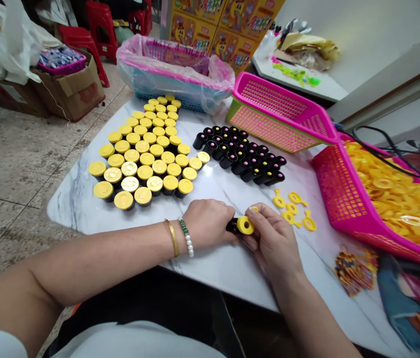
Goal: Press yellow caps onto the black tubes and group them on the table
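My left hand (208, 222), with a gold bangle and bead bracelets at the wrist, is closed round a small black bottle (232, 226) lying sideways near the table's front edge. My right hand (274, 238) pinches a yellow ring cap (245, 225) against the bottle's mouth. Several loose yellow ring caps (292, 209) lie just right of my hands. A cluster of yellow-capped bottles (146, 154) stands at the left. Uncapped black bottles (241, 154) stand grouped in the middle.
A pink basket (340, 194) full of yellow caps sits at the right. An empty pink-and-green basket (277, 112) leans behind it. A bag-lined basket (174, 74) stands at the back of the marble table (75, 204). Cartons and red stools stand beyond.
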Demonstrator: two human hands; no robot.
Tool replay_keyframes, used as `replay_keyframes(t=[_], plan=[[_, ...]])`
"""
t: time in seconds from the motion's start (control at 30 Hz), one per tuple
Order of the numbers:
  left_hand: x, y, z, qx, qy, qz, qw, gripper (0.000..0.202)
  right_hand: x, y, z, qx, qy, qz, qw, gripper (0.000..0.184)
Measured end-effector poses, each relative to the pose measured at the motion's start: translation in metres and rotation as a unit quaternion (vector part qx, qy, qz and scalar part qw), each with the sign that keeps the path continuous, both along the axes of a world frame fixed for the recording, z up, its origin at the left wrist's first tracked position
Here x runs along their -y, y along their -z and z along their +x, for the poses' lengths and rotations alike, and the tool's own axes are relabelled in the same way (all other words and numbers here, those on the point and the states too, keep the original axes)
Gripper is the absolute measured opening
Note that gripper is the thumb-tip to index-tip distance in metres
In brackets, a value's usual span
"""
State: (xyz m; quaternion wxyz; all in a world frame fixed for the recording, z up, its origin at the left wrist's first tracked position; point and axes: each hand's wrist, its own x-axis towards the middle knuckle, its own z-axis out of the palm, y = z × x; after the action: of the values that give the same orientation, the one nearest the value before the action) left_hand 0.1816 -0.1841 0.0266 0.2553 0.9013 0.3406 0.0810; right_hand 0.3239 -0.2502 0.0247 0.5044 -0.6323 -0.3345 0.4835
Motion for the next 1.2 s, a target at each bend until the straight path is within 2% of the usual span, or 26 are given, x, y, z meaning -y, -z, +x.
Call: replay_keyframes(t=[0.27, 0.5, 0.57, 0.6, 0.67, 0.73, 0.87, 0.97, 1.07, 1.2], plan=[[0.001, -0.003, -0.001, 0.002, 0.003, 0.001, 1.000, 0.041, 0.003, 0.006, -0.002, 0.130, 0.000, 0.018, 0.991, 0.034], [0.000, -0.008, -0.003, 0.025, 0.004, -0.026, 0.999, 0.039, 0.003, 0.008, -0.005, 0.177, 0.003, 0.052, 0.983, 0.035], [-0.002, -0.013, -0.005, 0.058, 0.014, -0.083, 0.995, 0.030, 0.004, 0.009, -0.005, 0.196, 0.004, 0.065, 0.978, 0.033], [-0.004, -0.015, -0.007, 0.074, 0.016, -0.138, 0.988, 0.027, 0.005, 0.011, -0.005, 0.206, 0.002, 0.071, 0.976, 0.031], [-0.006, -0.019, -0.008, 0.093, 0.015, -0.270, 0.958, 0.032, 0.008, 0.015, -0.005, 0.233, 0.000, 0.082, 0.969, 0.026], [-0.009, -0.020, -0.009, 0.097, 0.016, -0.368, 0.925, 0.040, 0.011, 0.019, -0.005, 0.281, 0.009, 0.098, 0.955, 0.021], [-0.010, -0.015, -0.008, 0.121, 0.034, -0.425, 0.896, 0.035, 0.013, 0.023, -0.006, 0.391, 0.044, 0.129, 0.910, 0.016], [-0.009, -0.013, -0.007, 0.132, 0.024, -0.459, 0.878, 0.033, 0.011, 0.021, -0.009, 0.411, 0.043, 0.136, 0.900, 0.015], [-0.008, -0.013, -0.008, 0.122, 0.036, -0.454, 0.882, 0.027, 0.009, 0.019, -0.010, 0.382, 0.026, 0.131, 0.915, 0.017], [-0.003, -0.012, -0.011, 0.140, 0.049, -0.288, 0.946, 0.025, 0.005, 0.016, -0.004, 0.249, 0.005, 0.112, 0.962, 0.029]])
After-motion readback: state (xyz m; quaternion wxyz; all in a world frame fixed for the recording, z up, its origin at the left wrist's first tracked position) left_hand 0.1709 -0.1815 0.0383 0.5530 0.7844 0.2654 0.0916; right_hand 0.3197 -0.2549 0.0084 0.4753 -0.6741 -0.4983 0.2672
